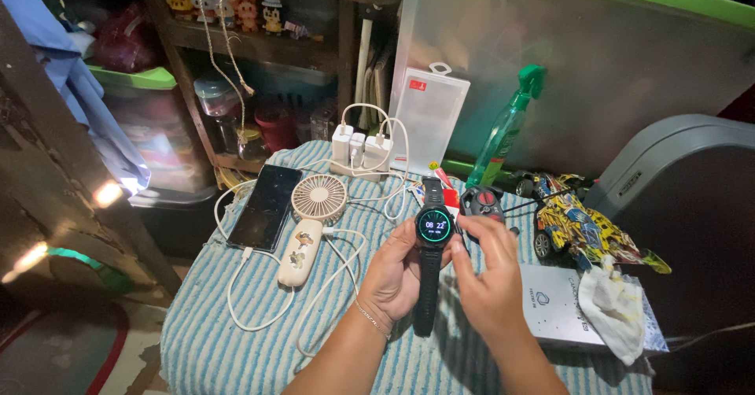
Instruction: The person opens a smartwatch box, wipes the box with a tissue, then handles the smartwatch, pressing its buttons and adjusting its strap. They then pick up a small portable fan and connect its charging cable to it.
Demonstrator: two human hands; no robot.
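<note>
Smartwatch (pixel 433 226) with a round lit dial and dark strap, held upright above the striped towel (pixel 236 340) that covers the tabletop. Left hand (pixel 397 273) closes around the lower strap from behind, so that part of the strap is hidden by the palm; the strap's free end hangs below the hand. Right hand (pixel 487 273) meets the case edge with thumb and forefinger pinched at its right side, the contact point partly covered by the fingers. Behind, a handheld fan (pixel 314 222) and a dark phone (pixel 266 206) lie among white cables; a toy car (pixel 578 222) is partly hidden by a crumpled cloth (pixel 613 304). Dial figures are too small to make out.
</note>
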